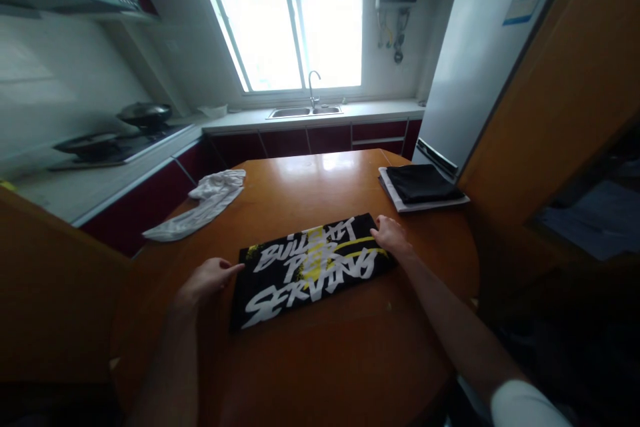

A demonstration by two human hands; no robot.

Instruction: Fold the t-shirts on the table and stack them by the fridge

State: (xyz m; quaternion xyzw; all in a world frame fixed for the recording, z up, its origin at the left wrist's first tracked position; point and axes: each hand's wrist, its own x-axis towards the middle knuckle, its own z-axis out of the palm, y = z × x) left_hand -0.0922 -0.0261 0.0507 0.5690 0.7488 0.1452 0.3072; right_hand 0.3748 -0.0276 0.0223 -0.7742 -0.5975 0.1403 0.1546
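Note:
A black T-shirt, folded into a flat rectangle with large white lettering and yellow patches, lies slightly slanted on the wooden table. At its left edge, near the upper corner, my left hand has its fingertips closed on the cloth. My right hand pinches the right edge close to the far corner. Both forearms reach in from the near side. The underside of the folded shirt is hidden.
A crumpled white garment hangs partly over the table's left edge. Folded black clothing rests on a white folded piece at the far right. Beyond are a sink, a stove with pans and a fridge.

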